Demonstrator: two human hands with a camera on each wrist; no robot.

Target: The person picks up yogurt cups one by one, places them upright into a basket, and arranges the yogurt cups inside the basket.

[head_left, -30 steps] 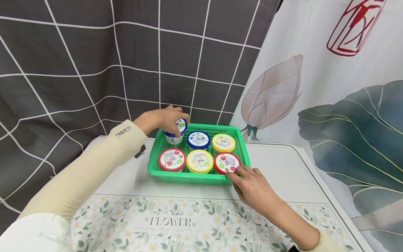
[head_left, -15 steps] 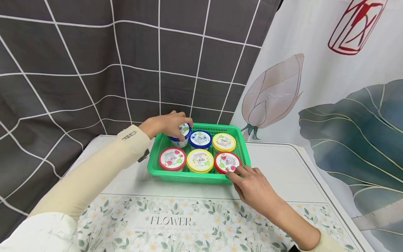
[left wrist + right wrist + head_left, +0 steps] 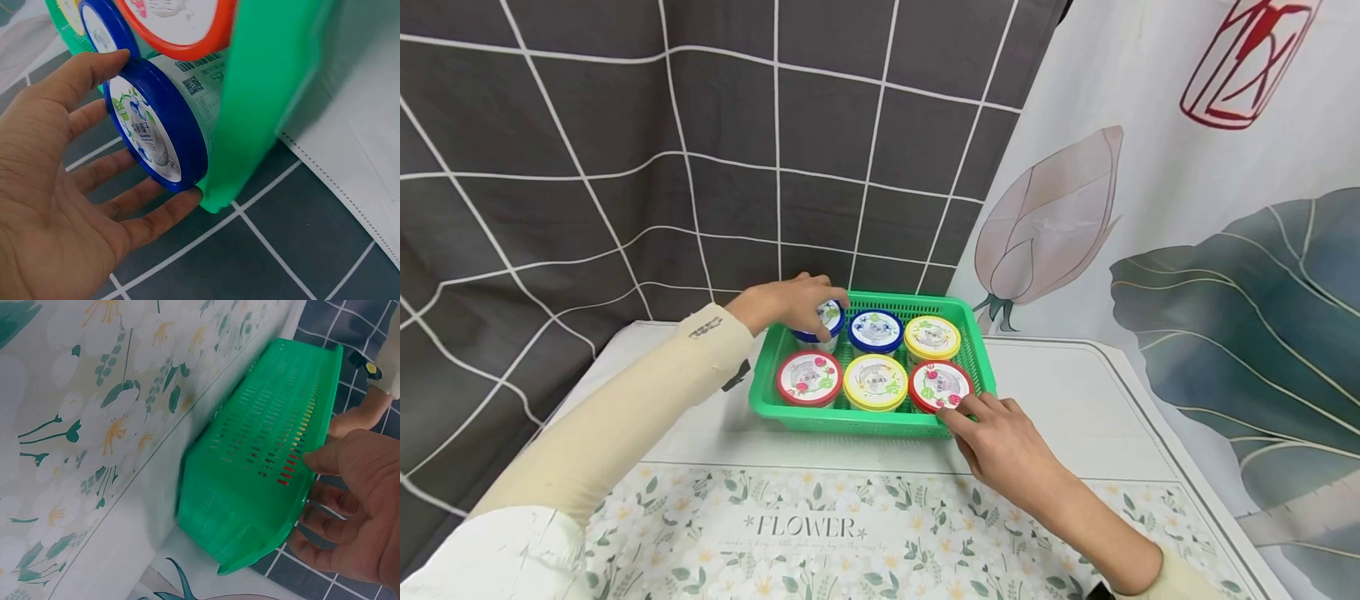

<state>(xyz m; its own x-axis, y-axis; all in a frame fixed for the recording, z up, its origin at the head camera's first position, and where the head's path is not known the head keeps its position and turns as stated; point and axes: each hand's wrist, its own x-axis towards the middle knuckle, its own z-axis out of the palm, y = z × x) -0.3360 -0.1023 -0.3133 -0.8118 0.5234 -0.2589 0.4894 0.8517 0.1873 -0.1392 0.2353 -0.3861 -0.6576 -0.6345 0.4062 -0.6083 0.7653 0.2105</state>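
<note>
My left hand (image 3: 792, 303) holds a blue-lidded cup (image 3: 153, 134) in the back left corner of the green basket (image 3: 857, 422). In the left wrist view its thumb lies on one edge of the lid and the fingers are spread along the other. The lid shows blueberries, and the white side has a printed label. My right hand (image 3: 1003, 437) grips the basket's front rim near the right corner, beside a red-lidded cup (image 3: 941, 386). In the right wrist view the thumb is at the rim and the fingers curl beyond it.
Another blue-lidded cup (image 3: 876, 331) and a yellow-lidded cup (image 3: 932, 337) fill the back row. In front stand a red-lidded cup (image 3: 809, 377) and a yellow-lidded cup (image 3: 876, 382). The white table has a floral mat (image 3: 805, 529); a dark grid curtain (image 3: 722, 125) hangs close behind.
The left hand shifted the blue-lidded cup right, then slightly back left; the cup is now lower and more level in the basket's corner. The right hand has stayed on the rim.
</note>
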